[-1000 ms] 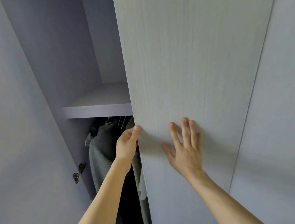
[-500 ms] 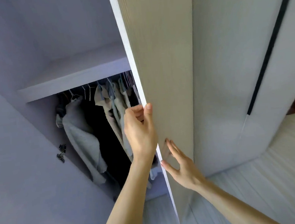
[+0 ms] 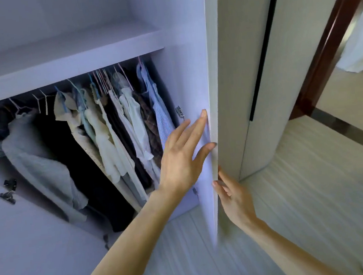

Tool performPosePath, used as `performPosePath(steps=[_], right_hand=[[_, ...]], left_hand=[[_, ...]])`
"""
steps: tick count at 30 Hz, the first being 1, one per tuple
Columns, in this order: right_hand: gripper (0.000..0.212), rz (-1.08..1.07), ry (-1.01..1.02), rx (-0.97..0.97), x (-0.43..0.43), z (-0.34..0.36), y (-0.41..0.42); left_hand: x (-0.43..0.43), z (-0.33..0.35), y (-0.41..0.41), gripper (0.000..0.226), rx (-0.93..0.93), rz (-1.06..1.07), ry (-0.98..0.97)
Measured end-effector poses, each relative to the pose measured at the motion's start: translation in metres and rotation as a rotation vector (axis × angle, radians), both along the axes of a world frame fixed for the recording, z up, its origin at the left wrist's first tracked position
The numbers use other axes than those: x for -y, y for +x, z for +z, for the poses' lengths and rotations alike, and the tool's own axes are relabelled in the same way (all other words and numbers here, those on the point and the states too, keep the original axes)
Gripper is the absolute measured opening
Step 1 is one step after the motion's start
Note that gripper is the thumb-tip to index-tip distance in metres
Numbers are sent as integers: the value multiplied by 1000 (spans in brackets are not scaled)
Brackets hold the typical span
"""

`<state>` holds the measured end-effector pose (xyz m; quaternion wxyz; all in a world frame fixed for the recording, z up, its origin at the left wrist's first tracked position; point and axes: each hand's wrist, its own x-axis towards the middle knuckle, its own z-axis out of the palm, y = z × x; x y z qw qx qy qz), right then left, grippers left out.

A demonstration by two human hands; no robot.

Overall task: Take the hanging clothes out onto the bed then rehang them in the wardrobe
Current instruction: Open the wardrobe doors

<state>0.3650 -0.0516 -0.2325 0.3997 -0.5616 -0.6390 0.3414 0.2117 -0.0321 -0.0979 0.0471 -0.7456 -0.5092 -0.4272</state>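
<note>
Far left, inside the wardrobe: hanging clothes (image 3: 114, 130) in a row on hangers, none out yet. Next, left hand (image 3: 182, 159) flat, fingers straight, holding nothing, pushing the door (image 3: 216, 68). Lower right, right hand (image 3: 236, 198) flat too, fingers against the door edge, probably to swing it wide.

No word, label, brand or number can be read anywhere, neither on the wardrobe door (image 3: 193, 75) nor on the hanging clothes (image 3: 118, 129) - the fabrics show only stripes and checks.
</note>
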Motion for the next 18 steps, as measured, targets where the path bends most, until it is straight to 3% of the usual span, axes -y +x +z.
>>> performPosePath(steps=[8, 14, 18], right_hand=[[39, -125, 31, 28, -25, 1, 59], [40, -122, -1, 58, -32, 4, 73], [44, -103, -46, 116, -22, 11, 73]], left_hand=[[-38, -10, 49, 64, -302, -27, 39], [-53, -30, 53, 115, -536, 14, -71], [-52, -32, 52, 121, -538, 21, -139]])
